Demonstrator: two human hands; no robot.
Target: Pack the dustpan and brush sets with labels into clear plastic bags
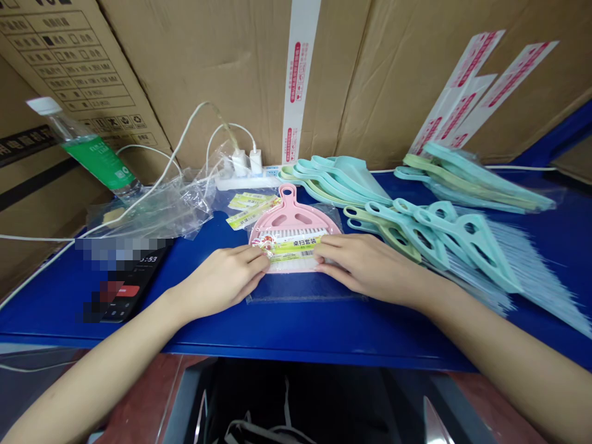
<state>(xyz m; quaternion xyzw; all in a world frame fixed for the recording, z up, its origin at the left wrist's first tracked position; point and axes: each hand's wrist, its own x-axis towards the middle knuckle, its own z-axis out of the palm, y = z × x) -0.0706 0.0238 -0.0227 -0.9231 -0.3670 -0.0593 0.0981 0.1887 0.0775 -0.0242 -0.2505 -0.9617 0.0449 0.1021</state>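
Observation:
A pink dustpan [288, 206] with a white-bristled brush lies flat inside a clear plastic bag [305, 288] in front of me, its handle pointing away. A yellow-green printed label [293, 246] lies across the bristles. My left hand [235, 271] has its fingers bent and closed at the label's left end. At its right end, my right hand [356, 262] pinches the label between thumb and fingers. Whether the label is inside or on top of the bag, I cannot tell. More loose labels [252, 209] lie just behind the dustpan on the left.
Stacked blue-green dustpans [342, 179] and several brushes [457, 240] lie to the right, with bagged sets [481, 179] behind. On the left are empty plastic bags [157, 209], a phone [134, 283] and a bottle [99, 160]. A power strip [250, 182] with cables stands against cardboard.

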